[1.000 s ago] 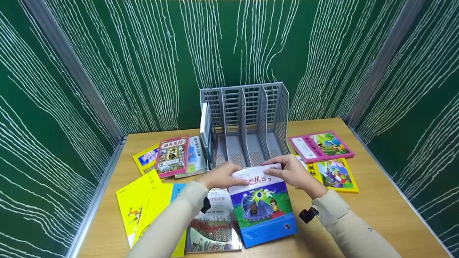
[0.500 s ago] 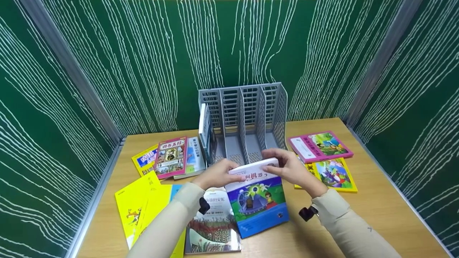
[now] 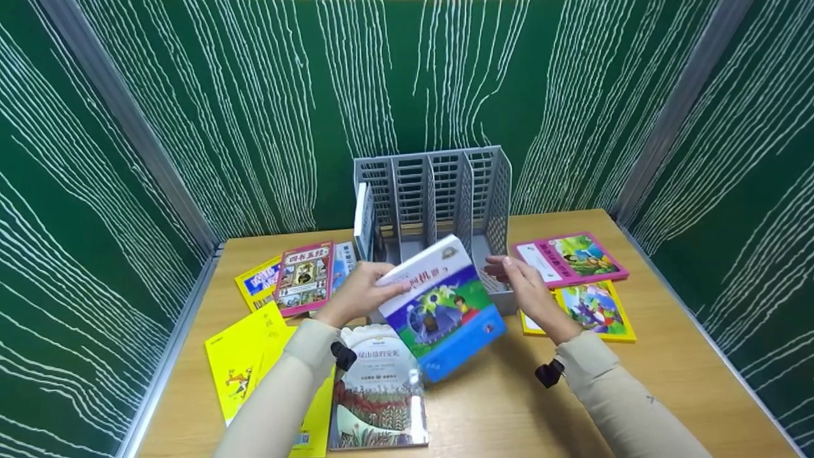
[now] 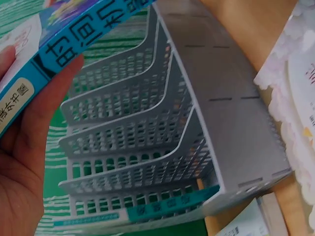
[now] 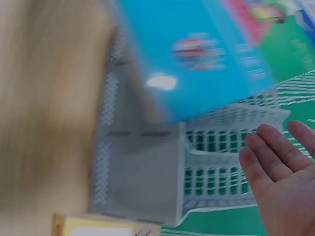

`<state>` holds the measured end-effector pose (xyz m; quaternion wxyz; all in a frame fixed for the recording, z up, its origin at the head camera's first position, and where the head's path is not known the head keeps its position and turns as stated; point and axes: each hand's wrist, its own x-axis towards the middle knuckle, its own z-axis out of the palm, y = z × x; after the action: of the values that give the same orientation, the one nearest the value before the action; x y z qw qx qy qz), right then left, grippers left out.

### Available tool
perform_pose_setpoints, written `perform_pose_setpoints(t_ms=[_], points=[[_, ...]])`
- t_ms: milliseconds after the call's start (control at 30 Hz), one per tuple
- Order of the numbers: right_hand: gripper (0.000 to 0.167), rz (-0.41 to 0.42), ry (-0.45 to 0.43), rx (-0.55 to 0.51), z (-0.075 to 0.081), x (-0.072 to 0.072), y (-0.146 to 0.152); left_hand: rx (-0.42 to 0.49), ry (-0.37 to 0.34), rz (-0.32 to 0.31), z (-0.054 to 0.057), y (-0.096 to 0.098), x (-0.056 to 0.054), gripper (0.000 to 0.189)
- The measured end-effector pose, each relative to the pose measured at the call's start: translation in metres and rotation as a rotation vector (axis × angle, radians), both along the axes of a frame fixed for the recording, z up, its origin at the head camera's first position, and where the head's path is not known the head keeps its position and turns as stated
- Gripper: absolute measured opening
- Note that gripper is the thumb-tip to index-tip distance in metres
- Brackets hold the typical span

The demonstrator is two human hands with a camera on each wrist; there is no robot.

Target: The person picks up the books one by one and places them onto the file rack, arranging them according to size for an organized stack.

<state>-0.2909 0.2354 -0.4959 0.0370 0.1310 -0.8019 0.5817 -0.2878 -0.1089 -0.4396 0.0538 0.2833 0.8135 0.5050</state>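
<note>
My left hand (image 3: 362, 289) grips a storybook (image 3: 439, 312) by its spine side, thumb on the white upper cover. Its picture shows a child and a machine above a blue band. The book hangs tilted above the table, overlapping the grey file rack (image 3: 502, 216) in the head view. In the left wrist view, its blue spine (image 4: 74, 42) with black lettering faces the camera. My right hand (image 3: 533, 296) holds nothing, fingers extended, apart from the book's right edge. One thin book (image 3: 363, 216) stands upright in the rack's leftmost compartment.
A grey-covered book (image 3: 379, 394) lies in front on the wooden table (image 3: 483, 426). Yellow books (image 3: 232, 362) lie at the left, with a pink-bordered book (image 3: 305, 277) behind them. Right of the rack, a pink book (image 3: 572, 257) overlaps a yellow book (image 3: 591, 312).
Both hands were on the book's upper edge; the right hand has let go and moved right. The left hand has raised the book towards the rack and tilted it.
</note>
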Motion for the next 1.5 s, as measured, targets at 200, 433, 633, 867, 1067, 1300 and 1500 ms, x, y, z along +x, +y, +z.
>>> perform_pose_setpoints(t_ms=[200,433,633,867,1067,1300,1500], points=[[0.052,-0.04,0.004,0.096,-0.029,-0.01,0.004,0.044,0.068,0.11,0.007,-0.014,0.004,0.023],[0.043,-0.04,0.067,0.295,-0.047,-0.015,0.0,0.089,0.175,0.234,0.014,-0.03,0.009,0.025],[0.042,0.034,0.098,0.439,-0.055,-0.021,-0.008,0.15,0.264,0.329,0.02,-0.041,0.011,0.022],[0.032,0.004,0.217,0.683,-0.064,-0.024,-0.018,0.191,0.364,0.445,0.025,-0.048,0.015,0.022],[0.022,-0.007,0.309,0.792,-0.067,-0.025,-0.019,0.23,0.389,0.512,0.027,-0.05,0.014,0.026],[0.033,-0.001,0.279,0.789,-0.063,-0.026,-0.02,0.249,0.46,0.634,0.029,-0.049,0.017,0.025],[0.033,0.001,0.233,0.776,-0.06,-0.027,-0.021,0.226,0.521,0.702,0.032,-0.05,0.018,0.027]])
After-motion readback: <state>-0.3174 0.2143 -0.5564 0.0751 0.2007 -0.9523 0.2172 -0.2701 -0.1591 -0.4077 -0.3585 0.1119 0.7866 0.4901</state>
